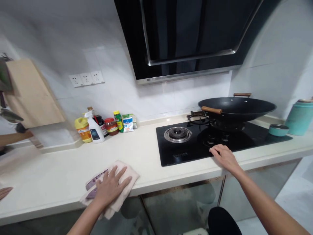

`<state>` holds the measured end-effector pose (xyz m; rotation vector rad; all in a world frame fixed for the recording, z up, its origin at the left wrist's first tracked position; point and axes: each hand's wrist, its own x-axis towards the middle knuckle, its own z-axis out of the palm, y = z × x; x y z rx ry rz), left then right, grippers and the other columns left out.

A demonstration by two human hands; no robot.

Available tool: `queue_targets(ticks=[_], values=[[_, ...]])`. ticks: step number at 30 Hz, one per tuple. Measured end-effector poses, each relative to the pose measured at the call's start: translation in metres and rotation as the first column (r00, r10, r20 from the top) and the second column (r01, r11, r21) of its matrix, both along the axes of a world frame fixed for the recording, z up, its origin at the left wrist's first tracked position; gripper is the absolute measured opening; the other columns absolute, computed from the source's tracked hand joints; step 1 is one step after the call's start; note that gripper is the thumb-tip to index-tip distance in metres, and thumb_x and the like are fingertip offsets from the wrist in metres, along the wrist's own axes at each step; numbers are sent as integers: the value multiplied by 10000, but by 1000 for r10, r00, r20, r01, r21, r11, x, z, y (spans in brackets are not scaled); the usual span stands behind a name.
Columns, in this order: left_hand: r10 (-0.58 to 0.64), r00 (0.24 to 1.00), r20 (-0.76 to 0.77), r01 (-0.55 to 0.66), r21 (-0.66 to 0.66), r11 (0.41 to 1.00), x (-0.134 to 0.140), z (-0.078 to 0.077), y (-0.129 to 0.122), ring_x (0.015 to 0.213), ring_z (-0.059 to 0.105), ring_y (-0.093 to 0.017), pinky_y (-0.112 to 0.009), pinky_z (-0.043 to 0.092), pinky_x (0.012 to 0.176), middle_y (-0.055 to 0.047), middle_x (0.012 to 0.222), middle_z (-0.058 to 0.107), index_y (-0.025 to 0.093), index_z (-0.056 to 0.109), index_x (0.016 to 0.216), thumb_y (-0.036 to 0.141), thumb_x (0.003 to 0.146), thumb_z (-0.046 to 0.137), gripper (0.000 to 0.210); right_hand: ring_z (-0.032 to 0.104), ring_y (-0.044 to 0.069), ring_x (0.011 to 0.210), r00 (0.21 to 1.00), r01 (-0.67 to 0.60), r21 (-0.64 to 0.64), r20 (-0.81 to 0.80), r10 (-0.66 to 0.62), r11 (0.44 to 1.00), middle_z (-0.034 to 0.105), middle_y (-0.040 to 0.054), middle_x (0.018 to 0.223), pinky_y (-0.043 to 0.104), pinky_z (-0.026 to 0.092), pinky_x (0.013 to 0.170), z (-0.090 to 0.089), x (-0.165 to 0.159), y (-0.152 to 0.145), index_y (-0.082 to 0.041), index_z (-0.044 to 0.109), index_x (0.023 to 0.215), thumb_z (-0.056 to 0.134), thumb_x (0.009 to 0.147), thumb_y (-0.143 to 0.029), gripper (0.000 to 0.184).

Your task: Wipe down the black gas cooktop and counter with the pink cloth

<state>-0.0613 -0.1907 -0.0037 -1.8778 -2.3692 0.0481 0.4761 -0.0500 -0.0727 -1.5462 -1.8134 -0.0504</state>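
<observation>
My left hand (111,187) lies flat with fingers spread on a pale pink cloth (130,173) with a purple patterned part, at the front of the white counter (144,151). Part of the cloth hangs over the counter's edge. My right hand (223,156) rests at the front edge of the black gas hob (179,153), just below its knobs (211,140). Its fingers are curled together, and I see nothing in them. A large black wok (234,109) with wooden handles sits on the hob's right burner.
Along the wall stand a yellow jug (83,130), a white spray bottle (95,129), a red-lidded jar (111,126) and a salt-like packet (127,124). A teal bowl (278,130) and teal canister (300,117) are right. The range hood (186,36) overhangs. Another person's hand (5,192) is at left.
</observation>
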Motion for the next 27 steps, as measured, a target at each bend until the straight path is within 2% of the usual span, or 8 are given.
queue_targets(ticks=[3,5,8,11,15,18,22,27], values=[[8,998,57,-6,-41,999,10,8,27,1520,247,-441,-721,230,1132,-66,1692,253,408,403,1543,706,913,358,699,577,269,943,998,11,29,64,-13,1000,682,74,1005,404,434,838,5,-11,-6,-247,710,860,403,974,-489,408],[-21,997,73,22,-18,1000,20,11,51,1518,250,-444,-726,213,1136,-72,1687,269,406,418,1537,708,912,360,697,585,274,937,996,11,33,90,-14,999,679,79,1008,420,445,834,9,-18,-10,-249,705,872,412,973,-488,391],[-66,994,92,64,19,998,38,12,94,1504,274,-455,-735,213,1125,-92,1675,296,388,441,1528,707,915,358,697,616,278,990,994,-57,4,95,57,998,684,77,1053,447,477,882,11,-20,-14,-259,704,932,463,957,-507,346],[-108,989,100,106,30,994,58,11,140,1507,260,-457,-746,209,1117,-90,1672,306,387,455,1520,712,914,364,694,608,304,1191,971,-209,-51,103,213,977,665,72,1267,487,493,1012,6,-5,-16,-308,707,1149,557,921,-556,369],[-180,979,98,173,82,982,79,10,196,1475,323,-451,-747,249,1095,-92,1646,362,393,499,1486,645,956,357,604,499,342,1394,920,-340,-146,155,361,929,532,-4,1517,534,485,1106,-7,33,-13,-444,566,1424,652,886,-546,554],[-217,973,77,205,137,969,87,10,235,1434,387,-429,-717,292,1082,-102,1608,424,356,562,1436,498,1013,314,510,503,345,1393,907,-361,-145,176,383,921,516,-46,1522,568,473,1127,-12,48,-9,-502,543,1428,659,892,-509,549],[-213,974,81,196,181,964,93,10,294,1393,444,-382,-612,337,1100,-95,1568,478,294,565,1422,418,1036,278,497,549,380,1341,921,-341,-78,171,350,937,562,-48,1469,627,506,1073,-11,43,-8,-532,586,1372,700,841,-530,543],[-223,969,109,197,208,958,116,14,361,1242,594,-320,-476,432,1037,-195,1374,629,121,614,1316,365,1055,133,599,588,394,1289,932,-329,-102,128,340,939,593,-61,1428,651,526,1023,-3,35,-11,-559,593,1346,709,823,-533,537]])
